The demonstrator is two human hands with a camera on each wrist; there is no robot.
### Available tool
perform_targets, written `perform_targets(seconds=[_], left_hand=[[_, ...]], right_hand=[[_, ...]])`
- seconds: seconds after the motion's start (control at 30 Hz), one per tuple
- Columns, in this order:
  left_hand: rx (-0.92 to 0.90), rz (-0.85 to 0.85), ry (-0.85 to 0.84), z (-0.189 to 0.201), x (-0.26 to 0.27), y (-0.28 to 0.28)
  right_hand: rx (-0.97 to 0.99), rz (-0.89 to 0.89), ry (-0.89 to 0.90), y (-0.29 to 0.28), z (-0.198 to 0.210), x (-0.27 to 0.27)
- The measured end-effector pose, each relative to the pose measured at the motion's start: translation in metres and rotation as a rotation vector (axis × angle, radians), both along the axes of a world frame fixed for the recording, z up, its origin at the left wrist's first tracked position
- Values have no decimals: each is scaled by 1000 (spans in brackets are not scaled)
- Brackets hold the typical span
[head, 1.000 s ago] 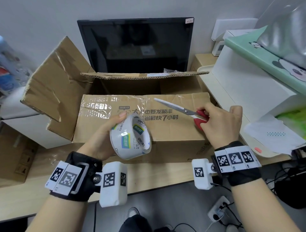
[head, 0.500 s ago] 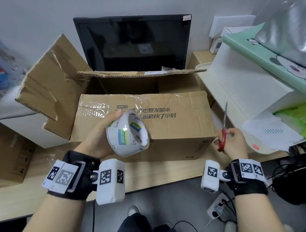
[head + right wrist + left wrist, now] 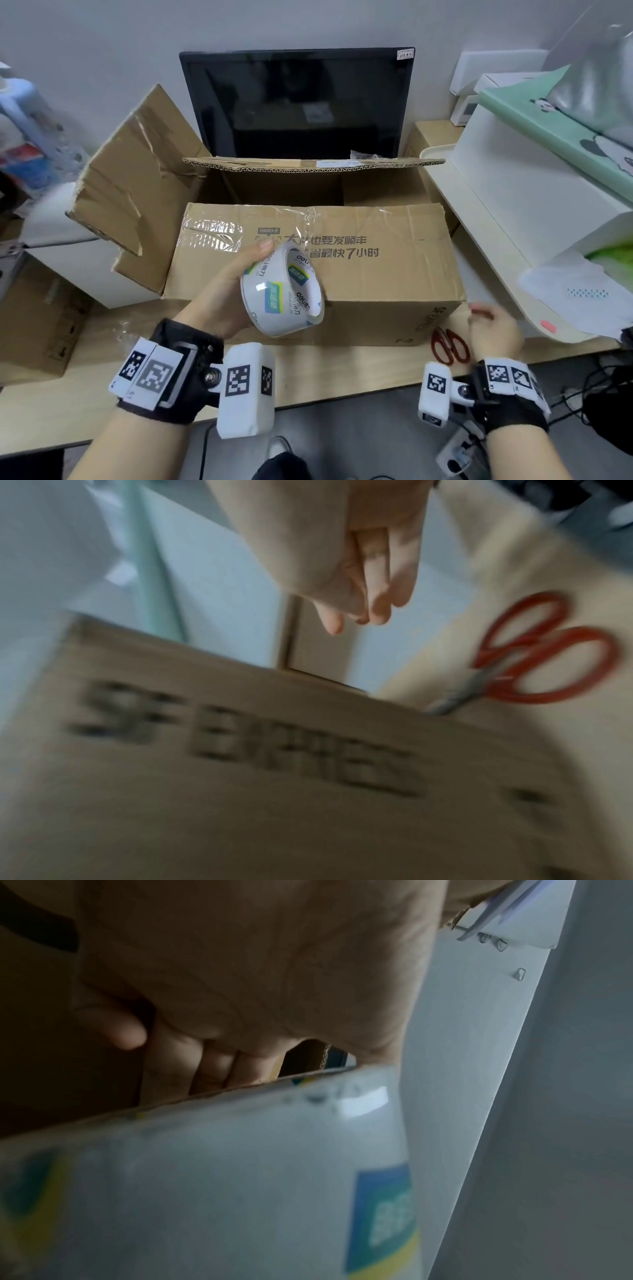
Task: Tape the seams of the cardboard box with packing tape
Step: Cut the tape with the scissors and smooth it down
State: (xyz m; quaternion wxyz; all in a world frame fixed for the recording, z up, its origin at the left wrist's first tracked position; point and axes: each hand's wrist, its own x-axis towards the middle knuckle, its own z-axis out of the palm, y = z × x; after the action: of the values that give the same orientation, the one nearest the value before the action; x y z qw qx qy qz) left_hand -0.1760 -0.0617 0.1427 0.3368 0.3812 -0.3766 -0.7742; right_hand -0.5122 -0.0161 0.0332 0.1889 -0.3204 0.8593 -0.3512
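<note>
A brown cardboard box stands on the wooden desk. Its near flap is folded down under wrinkled clear tape, and its left flap sticks out. My left hand grips a roll of clear packing tape above the box's front edge. The left wrist view shows the roll close up under the palm. My right hand hovers at the box's right front corner, fingers relaxed and holding nothing. Red-handled scissors lie on the desk just left of it, also in the right wrist view.
A black monitor stands behind the box. A white cabinet with papers and a green folder crowds the right side. Another cardboard box sits low at the left. The desk's front edge runs under my wrists.
My right hand carried the scissors from above the box to the right, laid them on the desk by the box's corner and let go. The left hand kept hold of the tape roll.
</note>
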Motion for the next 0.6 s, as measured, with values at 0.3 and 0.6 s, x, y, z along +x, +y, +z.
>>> perform_targets(seconds=[0.3, 0.6], left_hand=[[-24, 24, -82, 0, -4, -1], [10, 86, -20, 2, -6, 0]], right_hand=[[-213, 705, -216, -52, 111, 111], [134, 706, 34, -87, 98, 161]])
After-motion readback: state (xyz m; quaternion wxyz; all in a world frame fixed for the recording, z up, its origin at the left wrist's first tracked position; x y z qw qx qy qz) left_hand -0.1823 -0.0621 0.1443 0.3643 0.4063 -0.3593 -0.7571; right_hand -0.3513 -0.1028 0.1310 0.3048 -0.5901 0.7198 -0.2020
